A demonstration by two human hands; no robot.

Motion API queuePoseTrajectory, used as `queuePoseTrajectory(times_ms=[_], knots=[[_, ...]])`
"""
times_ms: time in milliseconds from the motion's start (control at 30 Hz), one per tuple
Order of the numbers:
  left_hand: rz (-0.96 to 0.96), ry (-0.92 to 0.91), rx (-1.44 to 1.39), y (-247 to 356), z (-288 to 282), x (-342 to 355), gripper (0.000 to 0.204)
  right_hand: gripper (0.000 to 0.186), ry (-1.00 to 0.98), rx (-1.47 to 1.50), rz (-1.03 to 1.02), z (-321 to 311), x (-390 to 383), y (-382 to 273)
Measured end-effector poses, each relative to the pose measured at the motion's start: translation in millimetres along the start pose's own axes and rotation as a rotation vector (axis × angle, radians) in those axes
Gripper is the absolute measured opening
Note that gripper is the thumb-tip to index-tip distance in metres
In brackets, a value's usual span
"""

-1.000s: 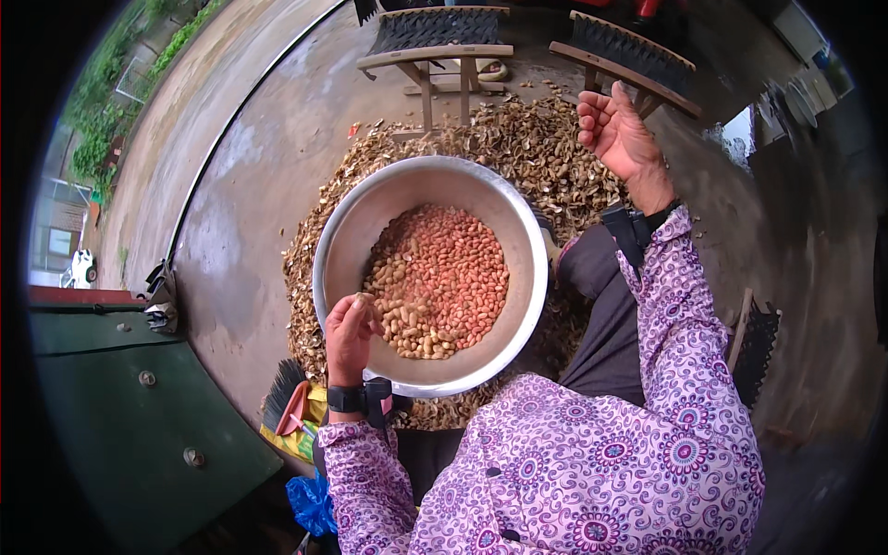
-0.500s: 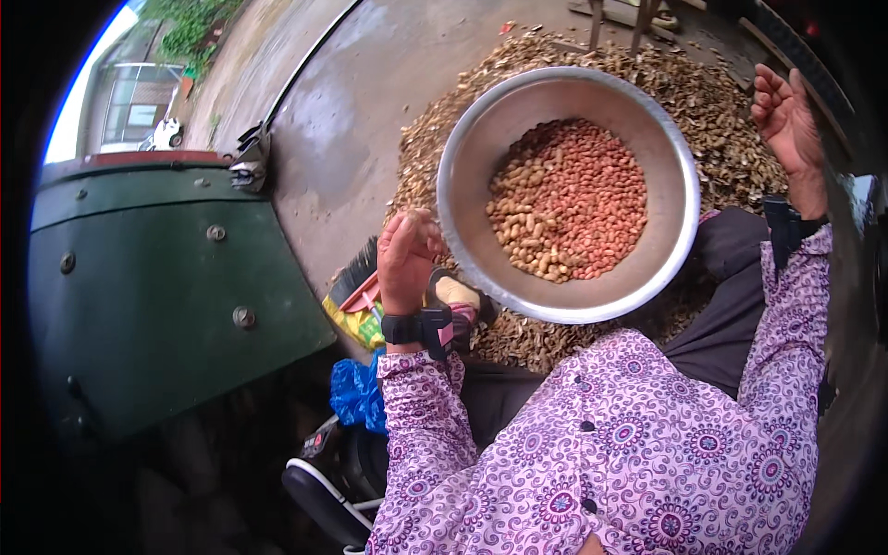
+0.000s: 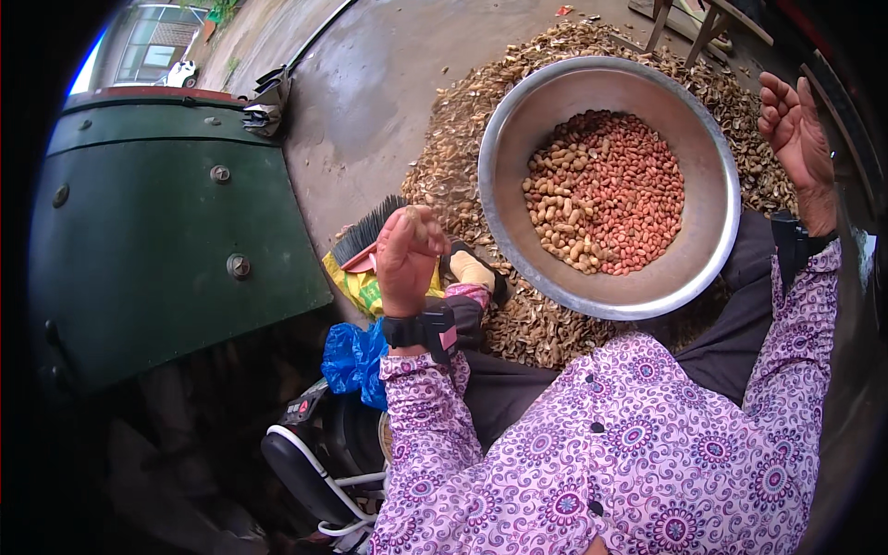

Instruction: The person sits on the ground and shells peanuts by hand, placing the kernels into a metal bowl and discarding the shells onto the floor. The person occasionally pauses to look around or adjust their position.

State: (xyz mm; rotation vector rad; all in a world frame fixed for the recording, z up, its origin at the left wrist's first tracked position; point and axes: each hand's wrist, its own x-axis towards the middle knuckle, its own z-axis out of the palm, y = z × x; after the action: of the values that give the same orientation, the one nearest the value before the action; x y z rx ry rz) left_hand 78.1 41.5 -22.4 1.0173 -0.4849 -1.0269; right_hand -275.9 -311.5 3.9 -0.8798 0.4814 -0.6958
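Note:
A wide metal basin (image 3: 719, 222) holds red-skinned shelled peanuts (image 3: 647, 199) on its right side and unshelled peanuts (image 3: 560, 217) on its left. My left hand (image 3: 412, 259) is raised to the left of the basin, apart from its rim. Its fingers are bent in toward the thumb, and whatever lies at the fingertips is too small to make out. Beyond the basin's right side, my right hand (image 3: 798, 139) is held up with the palm showing. Its thumb stands away from the loosely bent fingers, and nothing is in it.
Peanut shells (image 3: 462, 148) lie heaped around and under the basin. Left of my left hand are a broom (image 3: 365, 236), a yellow bag (image 3: 356, 289) and a blue plastic bag (image 3: 356, 361). A dark green metal panel (image 3: 176, 231) fills the left. A wooden stool (image 3: 708, 28) stands at the far right.
The view has shifted, so the basin appears farther right and slightly higher. Both hands remain raised in much the same poses, apart from the basin.

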Motion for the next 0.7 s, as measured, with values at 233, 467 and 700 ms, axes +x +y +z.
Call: queuePoseTrajectory(times_ms=[233, 467, 700], knots=[[0.005, 0.007, -0.061, -1, 2, 0, 0.031, 0.046, -0.001, -0.05, 0.016, 15, 4, 0], [0.036, -0.083, -0.071, 5, 0, 1, 0.03, 0.046, -0.049, -0.056, 0.034, 28, 12, 12], [0.132, -0.013, -0.163, 16, -5, -3, 0.03, 0.047, -0.094, -0.084, 0.059, 43, 15, 18]])
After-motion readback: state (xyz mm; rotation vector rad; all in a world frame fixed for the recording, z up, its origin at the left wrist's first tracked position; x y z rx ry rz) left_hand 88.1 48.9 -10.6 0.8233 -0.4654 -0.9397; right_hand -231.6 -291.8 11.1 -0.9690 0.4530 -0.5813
